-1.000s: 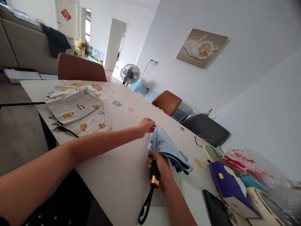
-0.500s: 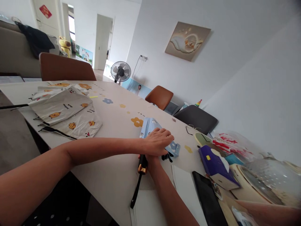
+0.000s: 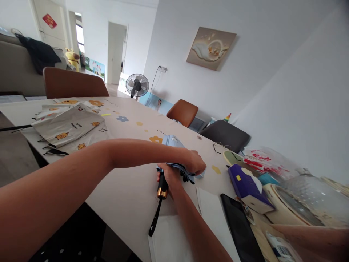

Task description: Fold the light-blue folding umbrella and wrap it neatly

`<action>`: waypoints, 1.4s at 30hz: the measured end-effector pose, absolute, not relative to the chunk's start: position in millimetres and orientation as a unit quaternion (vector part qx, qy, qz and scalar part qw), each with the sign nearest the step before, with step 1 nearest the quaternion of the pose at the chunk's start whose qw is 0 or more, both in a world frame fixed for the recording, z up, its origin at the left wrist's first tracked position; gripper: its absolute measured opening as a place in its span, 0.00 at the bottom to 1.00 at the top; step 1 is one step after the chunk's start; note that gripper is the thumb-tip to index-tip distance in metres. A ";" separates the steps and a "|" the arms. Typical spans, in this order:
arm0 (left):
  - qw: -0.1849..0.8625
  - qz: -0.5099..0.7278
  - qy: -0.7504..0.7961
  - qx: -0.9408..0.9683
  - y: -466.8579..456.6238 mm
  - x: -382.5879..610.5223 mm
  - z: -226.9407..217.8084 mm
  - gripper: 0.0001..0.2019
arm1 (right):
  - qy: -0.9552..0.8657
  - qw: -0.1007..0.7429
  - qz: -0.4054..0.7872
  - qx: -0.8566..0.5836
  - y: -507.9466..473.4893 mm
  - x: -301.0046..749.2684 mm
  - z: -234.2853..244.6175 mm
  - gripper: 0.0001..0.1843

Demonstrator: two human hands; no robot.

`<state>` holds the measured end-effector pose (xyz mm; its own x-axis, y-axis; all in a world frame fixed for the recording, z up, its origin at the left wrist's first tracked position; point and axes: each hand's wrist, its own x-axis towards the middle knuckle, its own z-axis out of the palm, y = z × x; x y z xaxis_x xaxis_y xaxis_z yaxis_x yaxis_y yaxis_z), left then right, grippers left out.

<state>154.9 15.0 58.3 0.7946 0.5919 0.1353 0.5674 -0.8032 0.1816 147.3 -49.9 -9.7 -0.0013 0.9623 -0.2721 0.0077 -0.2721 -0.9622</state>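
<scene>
A light-blue folding umbrella (image 3: 174,141) lies over the table with its canopy bunched and loosely folded. My right hand (image 3: 171,177) is closed around the shaft end beside the black handle (image 3: 163,182), which has a gold band and a hanging wrist strap (image 3: 155,219). My left arm crosses over the canopy, and my left hand (image 3: 196,162) is curled on the blue fabric at its right side, fingertips mostly hidden. Black rib tips stick out between the two hands. To the left, a cream umbrella with printed cartoon figures (image 3: 68,125) lies half folded on the table.
On the right are a black phone-like slab (image 3: 240,225), a purple tissue box (image 3: 248,187), eyeglasses (image 3: 222,147), a plastic bag (image 3: 267,160) and a clear-domed appliance (image 3: 289,207). Another person's forearm (image 3: 313,238) reaches in at lower right. White sheets (image 3: 170,238) lie near the handle.
My left hand has gone from lying fairly flat over the canopy to curling at its right side, its forearm now higher. The right hand stays near the handle; the view has shifted slightly.
</scene>
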 end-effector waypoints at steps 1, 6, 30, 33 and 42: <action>0.052 0.069 0.284 0.955 16.3 154.2 62.0 0.11 | -0.429 0.419 0.562 -0.570 -50.5 147.8 -9.1 0.07; -0.085 0.130 0.278 0.948 23.2 121.0 90.1 0.09 | -0.411 0.401 0.576 -0.581 -50.8 150.7 -10.5 0.09; 0.057 0.310 0.532 0.786 -15.1 -51.8 -29.3 0.14 | -0.344 0.411 0.710 -0.456 -36.4 167.8 -12.5 0.17; 0.069 0.319 0.522 0.788 -14.9 -53.7 -32.3 0.14 | -0.353 0.398 0.706 -0.467 -36.7 167.1 -10.0 0.21; 0.107 0.393 0.514 0.755 -2.8 -63.5 -39.7 0.12 | -0.342 0.417 0.718 -0.440 -34.7 167.1 -13.1 0.17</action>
<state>-63.5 -2.8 -39.7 0.1625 0.8604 0.4830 0.6917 -0.4484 0.5661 167.1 -34.7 -13.1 -0.2653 0.9001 -0.3457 -0.2981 -0.4176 -0.8584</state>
